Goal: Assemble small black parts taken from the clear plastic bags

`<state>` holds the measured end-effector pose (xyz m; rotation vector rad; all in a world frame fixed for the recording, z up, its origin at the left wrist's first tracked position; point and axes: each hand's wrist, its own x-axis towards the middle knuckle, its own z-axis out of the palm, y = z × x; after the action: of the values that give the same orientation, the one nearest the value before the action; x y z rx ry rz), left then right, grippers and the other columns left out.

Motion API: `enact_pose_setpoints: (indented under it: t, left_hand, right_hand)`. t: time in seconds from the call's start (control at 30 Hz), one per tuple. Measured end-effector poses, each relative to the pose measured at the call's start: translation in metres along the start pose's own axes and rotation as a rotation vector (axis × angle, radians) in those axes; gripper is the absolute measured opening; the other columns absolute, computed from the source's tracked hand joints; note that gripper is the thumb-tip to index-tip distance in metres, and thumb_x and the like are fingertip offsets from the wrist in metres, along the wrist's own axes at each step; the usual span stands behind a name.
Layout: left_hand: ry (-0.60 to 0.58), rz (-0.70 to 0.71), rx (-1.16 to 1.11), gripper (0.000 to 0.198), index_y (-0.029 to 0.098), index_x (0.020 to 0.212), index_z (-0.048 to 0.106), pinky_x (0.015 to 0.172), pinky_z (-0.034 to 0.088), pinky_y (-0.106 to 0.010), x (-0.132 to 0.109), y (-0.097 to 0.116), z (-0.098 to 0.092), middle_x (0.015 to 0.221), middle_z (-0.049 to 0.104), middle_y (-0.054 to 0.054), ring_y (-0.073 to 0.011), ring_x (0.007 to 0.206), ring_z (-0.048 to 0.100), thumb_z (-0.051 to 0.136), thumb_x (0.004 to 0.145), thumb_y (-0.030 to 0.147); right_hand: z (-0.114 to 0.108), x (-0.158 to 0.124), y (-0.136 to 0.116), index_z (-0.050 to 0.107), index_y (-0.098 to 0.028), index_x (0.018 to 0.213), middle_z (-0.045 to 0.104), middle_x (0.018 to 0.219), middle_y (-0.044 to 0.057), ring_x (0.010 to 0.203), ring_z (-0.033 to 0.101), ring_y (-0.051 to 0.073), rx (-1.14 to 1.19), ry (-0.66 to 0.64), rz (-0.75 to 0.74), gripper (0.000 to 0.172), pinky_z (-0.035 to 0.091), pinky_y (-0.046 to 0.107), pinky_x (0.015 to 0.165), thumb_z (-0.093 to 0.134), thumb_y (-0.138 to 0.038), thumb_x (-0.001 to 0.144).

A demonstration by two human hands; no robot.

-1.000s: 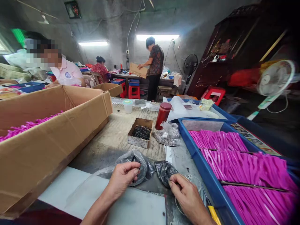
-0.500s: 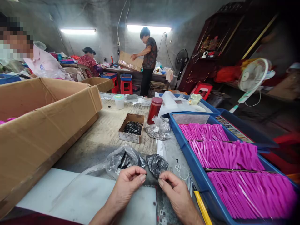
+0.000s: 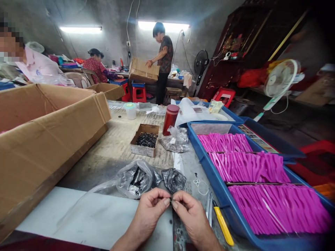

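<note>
My left hand (image 3: 154, 205) and my right hand (image 3: 188, 211) meet fingertip to fingertip over the near edge of the table. Each is closed in a thumb-and-finger pinch. Between the tips shows a tiny dark piece (image 3: 171, 200), too small to name. Just beyond my left hand lies an open clear plastic bag (image 3: 123, 179) with small black pieces (image 3: 138, 178) inside. A crumpled dark plastic bag (image 3: 176, 179) sits right behind my fingertips. Under my left forearm is a pale flat sheet (image 3: 104, 216).
A cardboard box (image 3: 52, 136) stands left; a small box of black parts (image 3: 142, 148), a red flask (image 3: 171, 120) and a blue tray (image 3: 235, 223) of magenta strips (image 3: 277, 205) lie ahead and right. A yellow-handled screwdriver (image 3: 222, 225) is beside the tray. Other people work behind.
My two hands have come together, the fingertips now meeting where they were apart. The view has shifted slightly. In the background, a standing person has tilted a carton.
</note>
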<state>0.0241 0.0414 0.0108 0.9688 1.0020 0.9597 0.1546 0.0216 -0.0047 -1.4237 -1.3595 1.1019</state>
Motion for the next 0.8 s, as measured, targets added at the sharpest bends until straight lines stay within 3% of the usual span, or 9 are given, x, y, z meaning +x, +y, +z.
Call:
enact_pose_setpoints:
  t: [0.27,0.6,0.8]
  left_hand:
    - [0.016,-0.002,0.009,0.01,0.012,0.062,0.061,0.056,0.037,-0.019,-0.001,-0.009,0.002,0.057,0.055,0.002,-0.0099,0.055,0.046,0.064,0.059,0.022]
    - [0.058,0.276,0.447,0.011,0.015,0.061,0.066,0.054,0.038,-0.023,-0.004,-0.004,-0.003,0.058,0.054,-0.003,-0.0153,0.057,0.05,0.056,0.066,0.017]
    - [0.051,0.295,0.483,0.013,0.016,0.063,0.067,0.055,0.039,-0.023,-0.005,-0.003,-0.004,0.059,0.056,-0.004,-0.0162,0.058,0.052,0.055,0.068,0.018]
  right_hand:
    - [0.011,0.0,0.0,0.05,-0.017,0.057,0.043,0.052,-0.005,0.05,0.04,0.011,0.164,0.132,0.064,0.011,0.034,0.021,0.048,0.05,-0.024,0.065]
    - [0.016,0.0,-0.002,0.051,-0.017,0.056,0.041,0.049,-0.005,0.048,0.038,0.01,0.196,0.146,0.066,0.012,0.032,0.021,0.045,0.051,-0.025,0.064]
    - [0.015,0.0,0.002,0.049,-0.018,0.056,0.039,0.047,-0.006,0.045,0.036,0.01,0.197,0.154,0.067,0.013,0.031,0.021,0.044,0.051,-0.027,0.066]
